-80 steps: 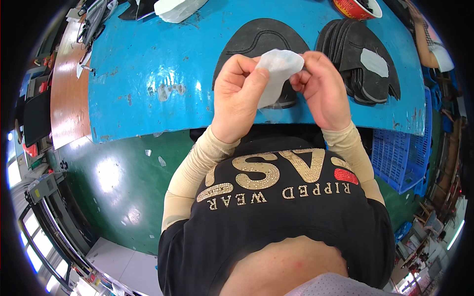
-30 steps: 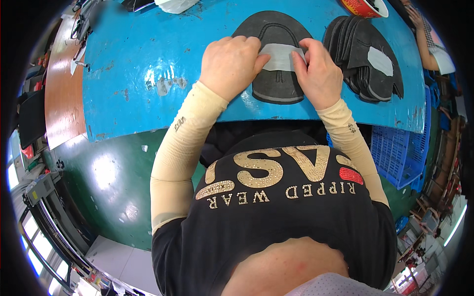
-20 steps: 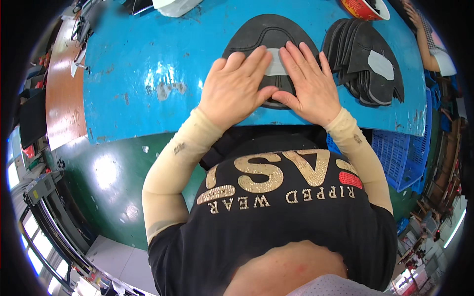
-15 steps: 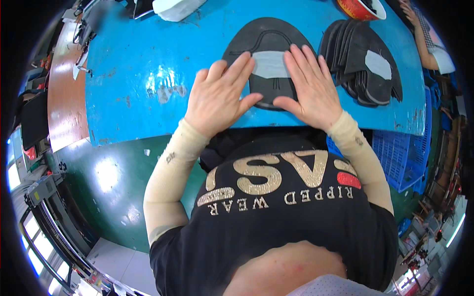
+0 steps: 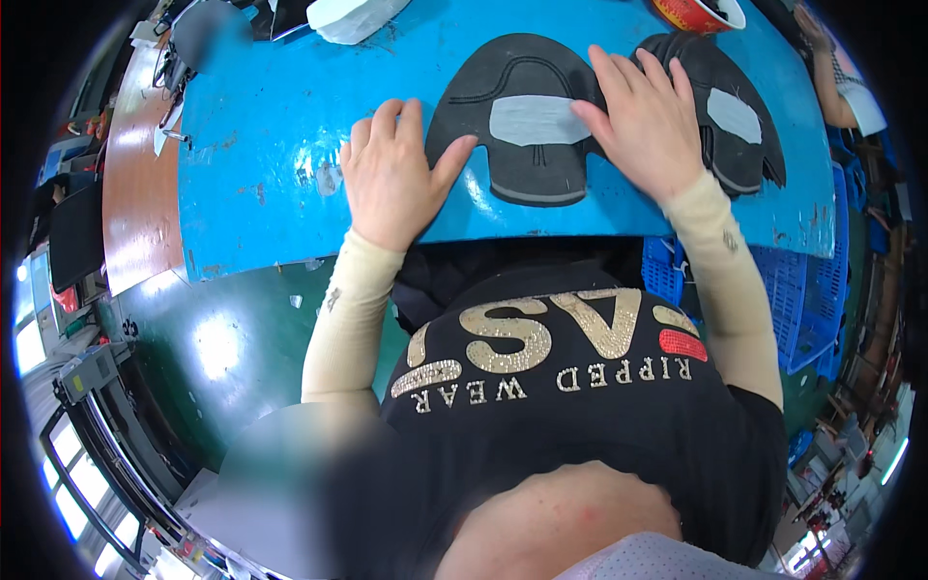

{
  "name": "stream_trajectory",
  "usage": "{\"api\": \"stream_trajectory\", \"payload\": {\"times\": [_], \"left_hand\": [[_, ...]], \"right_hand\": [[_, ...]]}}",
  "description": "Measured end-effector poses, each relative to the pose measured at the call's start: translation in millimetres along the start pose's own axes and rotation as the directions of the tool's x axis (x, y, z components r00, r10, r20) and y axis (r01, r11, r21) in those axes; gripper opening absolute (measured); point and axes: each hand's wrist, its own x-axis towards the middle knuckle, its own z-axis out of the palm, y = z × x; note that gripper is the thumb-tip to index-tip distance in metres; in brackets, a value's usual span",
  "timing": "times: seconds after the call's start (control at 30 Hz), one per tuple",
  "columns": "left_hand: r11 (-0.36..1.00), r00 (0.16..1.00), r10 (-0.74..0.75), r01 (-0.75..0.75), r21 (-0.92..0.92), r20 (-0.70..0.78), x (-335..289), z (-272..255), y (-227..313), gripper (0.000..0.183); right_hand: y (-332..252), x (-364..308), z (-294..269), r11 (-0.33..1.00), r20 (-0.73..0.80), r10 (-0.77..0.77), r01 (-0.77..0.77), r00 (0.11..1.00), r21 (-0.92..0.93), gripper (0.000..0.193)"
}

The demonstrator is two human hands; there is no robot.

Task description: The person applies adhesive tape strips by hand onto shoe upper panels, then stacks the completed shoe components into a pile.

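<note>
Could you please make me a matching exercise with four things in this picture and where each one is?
Things:
1. Left hand
2. Right hand
3. Red bowl
4. Blue crate

Places:
A. Between the two white patches
B. Down by the right end of the blue table
C. Mostly left of the black pieces
D. Far side of the table

Right pairs: 1-C, 2-A, 3-D, 4-B
</note>
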Motion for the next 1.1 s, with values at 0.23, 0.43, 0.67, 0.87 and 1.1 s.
{"api": "stream_trajectory", "payload": {"times": [0.23,0.43,0.67,0.87,1.1], "left_hand": [[0.973,0.992,-0.108,0.093,-0.211,-0.061,-8,16,15,0.045],[0.784,0.937,-0.318,0.344,-0.517,0.142,-19,4,7,0.045],[0.845,0.949,-0.169,0.001,-0.535,-0.266,60,-28,-45,0.034],[0.93,0.893,-0.116,-0.056,-0.363,-0.434,157,26,-102,0.025],[0.855,0.966,-0.187,0.07,-0.513,-0.18,187,36,-112,0.021]], "right_hand": [[-3,-9,15,0.979,-0.093,0.102,-0.083,0.99,0.184,0.045],[-15,-11,-29,0.756,-0.33,0.296,-0.009,0.897,0.654,0.03],[195,-55,-30,-0.03,0.362,0.575,-0.423,0.734,0.905,0.034],[224,-93,9,-0.007,0.462,0.56,-0.554,0.688,0.832,0.034],[211,-86,16,0.113,0.371,0.618,-0.546,0.693,0.83,0.033]]}}
